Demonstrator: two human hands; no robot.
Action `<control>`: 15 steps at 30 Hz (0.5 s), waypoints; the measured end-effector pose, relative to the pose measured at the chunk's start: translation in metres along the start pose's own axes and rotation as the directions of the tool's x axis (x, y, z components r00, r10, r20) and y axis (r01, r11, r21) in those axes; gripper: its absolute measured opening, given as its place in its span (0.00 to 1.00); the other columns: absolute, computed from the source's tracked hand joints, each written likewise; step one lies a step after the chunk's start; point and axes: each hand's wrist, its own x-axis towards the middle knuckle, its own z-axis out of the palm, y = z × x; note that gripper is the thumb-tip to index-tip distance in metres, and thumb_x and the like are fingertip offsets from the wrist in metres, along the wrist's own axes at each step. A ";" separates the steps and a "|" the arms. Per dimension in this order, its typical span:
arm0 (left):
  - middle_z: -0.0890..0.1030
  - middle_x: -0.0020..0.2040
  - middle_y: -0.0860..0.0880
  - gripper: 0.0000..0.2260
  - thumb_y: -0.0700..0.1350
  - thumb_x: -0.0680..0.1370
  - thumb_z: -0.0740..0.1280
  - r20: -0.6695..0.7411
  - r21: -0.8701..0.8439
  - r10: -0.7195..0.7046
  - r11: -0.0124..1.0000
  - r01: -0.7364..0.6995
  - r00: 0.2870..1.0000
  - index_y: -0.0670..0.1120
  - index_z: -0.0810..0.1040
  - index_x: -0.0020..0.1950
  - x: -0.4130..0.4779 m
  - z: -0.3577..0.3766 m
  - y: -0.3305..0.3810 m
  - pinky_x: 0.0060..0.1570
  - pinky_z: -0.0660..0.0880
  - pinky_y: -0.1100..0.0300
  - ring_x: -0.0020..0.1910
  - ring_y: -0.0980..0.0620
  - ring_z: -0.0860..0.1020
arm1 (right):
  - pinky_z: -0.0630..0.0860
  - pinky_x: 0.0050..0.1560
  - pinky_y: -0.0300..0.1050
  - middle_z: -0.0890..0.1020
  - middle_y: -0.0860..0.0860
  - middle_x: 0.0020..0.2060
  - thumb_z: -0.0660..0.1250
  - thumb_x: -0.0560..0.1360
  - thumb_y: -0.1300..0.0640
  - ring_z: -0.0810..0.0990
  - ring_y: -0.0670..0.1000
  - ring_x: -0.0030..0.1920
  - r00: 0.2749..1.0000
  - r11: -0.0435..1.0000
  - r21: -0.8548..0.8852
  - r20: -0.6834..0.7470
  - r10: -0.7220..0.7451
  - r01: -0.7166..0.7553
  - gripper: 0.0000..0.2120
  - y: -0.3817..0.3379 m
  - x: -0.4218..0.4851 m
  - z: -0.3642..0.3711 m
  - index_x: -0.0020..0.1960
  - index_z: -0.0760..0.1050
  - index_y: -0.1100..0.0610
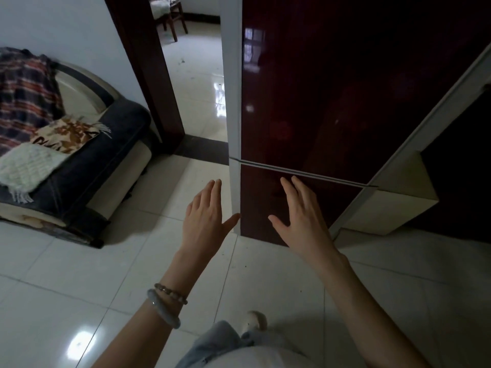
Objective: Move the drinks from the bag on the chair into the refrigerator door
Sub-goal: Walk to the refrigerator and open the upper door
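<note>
A tall refrigerator (332, 88) with glossy dark red doors and a white side stands straight ahead, both doors closed, a silver strip dividing upper from lower door. My left hand (206, 221) is stretched out in front of the fridge's left white edge, fingers apart, holding nothing. My right hand (300, 213) is held out in front of the lower door, fingers spread, empty. Whether it touches the door I cannot tell. No bag, chair with a bag, or drinks are in view.
A dark sofa (79, 166) with blankets and a white throw stands at the left. A doorway (191, 75) beside the fridge leads to another tiled room with a wooden chair (170, 14). A dark cabinet (457, 168) stands to the fridge's right. Glossy white tiles cover the floor.
</note>
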 end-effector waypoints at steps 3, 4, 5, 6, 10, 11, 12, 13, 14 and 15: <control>0.55 0.77 0.44 0.38 0.61 0.75 0.61 0.012 -0.006 0.007 1.000 -0.007 1.000 0.44 0.49 0.76 0.019 0.002 -0.003 0.71 0.56 0.51 0.74 0.44 0.57 | 0.62 0.68 0.52 0.61 0.58 0.72 0.70 0.71 0.52 0.59 0.57 0.71 1.000 1.000 -0.006 -0.017 -0.002 0.002 0.36 0.005 0.018 0.003 0.73 0.57 0.57; 0.55 0.77 0.44 0.38 0.61 0.75 0.61 0.010 -0.010 0.013 1.000 -0.013 1.000 0.44 0.49 0.76 0.026 0.002 -0.004 0.71 0.56 0.51 0.74 0.44 0.57 | 0.63 0.69 0.53 0.61 0.58 0.72 0.70 0.71 0.53 0.60 0.57 0.71 1.000 1.000 -0.003 -0.026 -0.003 0.003 0.36 0.006 0.024 0.003 0.72 0.57 0.58; 0.55 0.77 0.44 0.38 0.61 0.75 0.61 0.008 -0.015 0.024 1.000 -0.024 1.000 0.44 0.49 0.76 0.033 0.002 -0.005 0.71 0.56 0.51 0.74 0.44 0.57 | 0.62 0.69 0.53 0.61 0.58 0.72 0.70 0.71 0.53 0.59 0.57 0.71 0.999 1.000 -0.001 -0.032 -0.002 0.002 0.35 0.006 0.030 0.004 0.72 0.57 0.58; 0.56 0.77 0.44 0.38 0.61 0.75 0.62 0.005 -0.020 0.038 0.999 -0.037 0.999 0.44 0.50 0.76 0.039 0.001 -0.005 0.71 0.56 0.51 0.74 0.44 0.57 | 0.61 0.69 0.53 0.60 0.58 0.72 0.70 0.71 0.53 0.59 0.57 0.71 0.999 1.000 0.002 -0.035 0.001 -0.001 0.35 0.005 0.035 0.004 0.73 0.57 0.58; 0.57 0.76 0.43 0.38 0.60 0.75 0.63 -0.014 -0.025 0.097 0.995 -0.098 0.995 0.43 0.51 0.76 0.069 -0.003 -0.010 0.70 0.58 0.51 0.74 0.44 0.59 | 0.61 0.70 0.54 0.59 0.58 0.73 0.69 0.72 0.52 0.58 0.58 0.72 0.997 1.000 0.004 -0.074 0.018 -0.018 0.35 0.003 0.056 0.004 0.73 0.55 0.57; 0.58 0.76 0.43 0.38 0.60 0.75 0.63 -0.031 -0.024 0.110 0.994 -0.110 0.994 0.43 0.52 0.76 0.077 -0.005 -0.010 0.70 0.58 0.51 0.73 0.44 0.59 | 0.61 0.70 0.54 0.59 0.58 0.73 0.69 0.72 0.52 0.58 0.58 0.72 0.996 1.000 -0.001 -0.087 0.016 -0.016 0.35 0.004 0.062 0.003 0.73 0.55 0.57; 0.59 0.76 0.43 0.38 0.60 0.75 0.64 -0.050 -0.024 0.119 0.992 -0.121 0.992 0.43 0.52 0.76 0.085 -0.007 -0.011 0.70 0.59 0.50 0.73 0.43 0.60 | 0.61 0.70 0.53 0.59 0.58 0.72 0.69 0.72 0.52 0.58 0.57 0.72 0.995 1.000 -0.010 -0.098 0.012 -0.013 0.35 0.003 0.068 0.002 0.73 0.55 0.57; 0.59 0.75 0.42 0.38 0.60 0.75 0.64 -0.069 -0.022 0.129 0.991 -0.131 0.989 0.42 0.53 0.76 0.094 -0.010 -0.012 0.69 0.60 0.50 0.73 0.43 0.61 | 0.62 0.69 0.53 0.59 0.58 0.72 0.69 0.72 0.52 0.58 0.57 0.72 0.994 1.000 -0.022 -0.108 0.007 -0.009 0.35 0.003 0.075 -0.001 0.73 0.55 0.57; 0.59 0.75 0.42 0.37 0.59 0.75 0.64 -0.091 -0.015 0.139 0.990 -0.141 0.986 0.42 0.53 0.76 0.104 -0.013 -0.012 0.69 0.61 0.50 0.72 0.43 0.61 | 0.62 0.69 0.54 0.59 0.58 0.72 0.69 0.72 0.52 0.58 0.57 0.72 0.993 0.999 -0.034 -0.119 0.001 -0.005 0.35 0.002 0.083 -0.003 0.73 0.55 0.57; 0.61 0.75 0.41 0.37 0.59 0.74 0.64 -0.119 -0.005 0.151 0.988 -0.152 0.981 0.41 0.54 0.75 0.114 -0.017 -0.013 0.68 0.61 0.49 0.72 0.42 0.62 | 0.62 0.69 0.55 0.59 0.59 0.72 0.69 0.72 0.52 0.59 0.58 0.71 0.991 0.999 -0.045 -0.133 -0.006 0.000 0.35 0.001 0.091 -0.007 0.73 0.55 0.57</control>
